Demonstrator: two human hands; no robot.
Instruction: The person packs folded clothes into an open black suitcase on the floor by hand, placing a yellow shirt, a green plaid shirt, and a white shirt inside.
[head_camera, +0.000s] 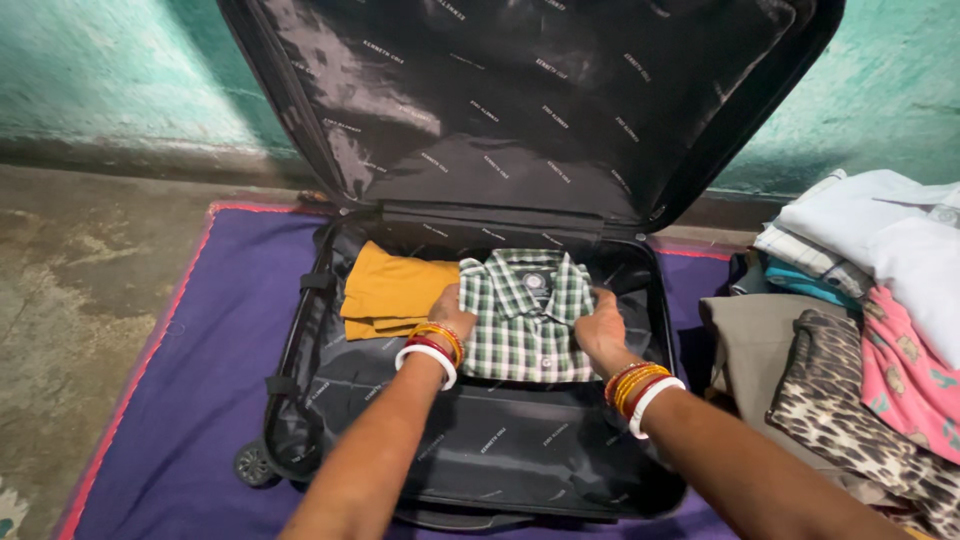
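A folded green and white checked shirt (525, 315) lies in the far half of an open black suitcase (500, 450). My left hand (450, 312) grips the shirt's left edge and my right hand (600, 330) grips its right edge. Both wrists wear red, gold and white bangles. A folded mustard-yellow garment (390, 292) lies just left of the shirt, touching it. The suitcase lid (520, 100) stands upright against the wall, showing its black lining.
The suitcase rests on a purple mat (200, 380) with a red border. A pile of folded clothes (860, 320) is stacked at the right: white, checked, teal, beige, leopard print, pink. Bare concrete floor (70, 290) at left, a teal wall (100, 70) behind.
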